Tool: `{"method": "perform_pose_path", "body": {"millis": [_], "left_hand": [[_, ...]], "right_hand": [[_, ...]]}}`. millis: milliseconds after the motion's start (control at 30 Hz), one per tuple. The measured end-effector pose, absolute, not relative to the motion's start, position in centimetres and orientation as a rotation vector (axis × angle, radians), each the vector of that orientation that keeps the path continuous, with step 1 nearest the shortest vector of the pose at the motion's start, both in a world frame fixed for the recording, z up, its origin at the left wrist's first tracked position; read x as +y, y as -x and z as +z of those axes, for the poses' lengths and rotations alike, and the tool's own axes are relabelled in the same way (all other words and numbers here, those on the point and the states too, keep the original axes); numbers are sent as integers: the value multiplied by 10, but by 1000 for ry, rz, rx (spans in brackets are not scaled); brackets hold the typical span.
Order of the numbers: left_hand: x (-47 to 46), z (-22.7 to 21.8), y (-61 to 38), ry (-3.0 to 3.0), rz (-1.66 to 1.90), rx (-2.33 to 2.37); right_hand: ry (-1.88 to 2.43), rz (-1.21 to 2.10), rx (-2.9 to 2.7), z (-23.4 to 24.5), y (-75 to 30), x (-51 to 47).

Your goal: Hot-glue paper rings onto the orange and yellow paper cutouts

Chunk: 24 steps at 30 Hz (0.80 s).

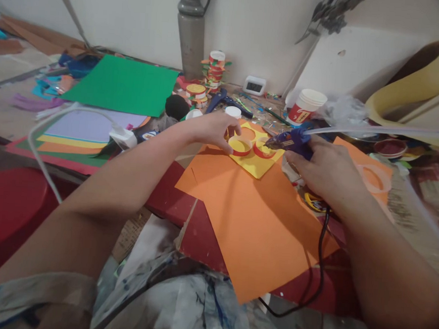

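My left hand (218, 129) pinches the left side of a short red paper-cup ring (239, 154) that stands on a yellow sheet (257, 171). Beside it, a second red ring (256, 148) stands on the same sheet. In my right hand (329, 166) is a blue hot glue gun (293, 140), with a long clear glue stick (370, 129) running out of its back. Its nozzle points into the second ring. Under the yellow sheet lie large orange sheets (252, 231). My left fingertips are partly hidden behind the ring.
A green sheet (125, 85) and stacked coloured paper lie left, near a white power strip (123, 138). Behind stand a grey bottle (190, 38), a decorated cup stack (216, 70), a small clock (254, 85) and a paper cup (306, 108). A black cord (320, 270) hangs over the table's front edge.
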<state>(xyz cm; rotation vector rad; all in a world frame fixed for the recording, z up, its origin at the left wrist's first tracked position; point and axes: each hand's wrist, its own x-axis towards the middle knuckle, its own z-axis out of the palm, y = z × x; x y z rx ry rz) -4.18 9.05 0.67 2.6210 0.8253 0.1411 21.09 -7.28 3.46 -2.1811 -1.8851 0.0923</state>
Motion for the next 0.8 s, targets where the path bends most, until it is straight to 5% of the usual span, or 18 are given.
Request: {"method": "perform_pose_path", "body": {"millis": [800], "left_hand": [[95,-4,40,-2623,210,896]], "right_hand": [[2199,-69,-1830,33,-211,-78]]}}
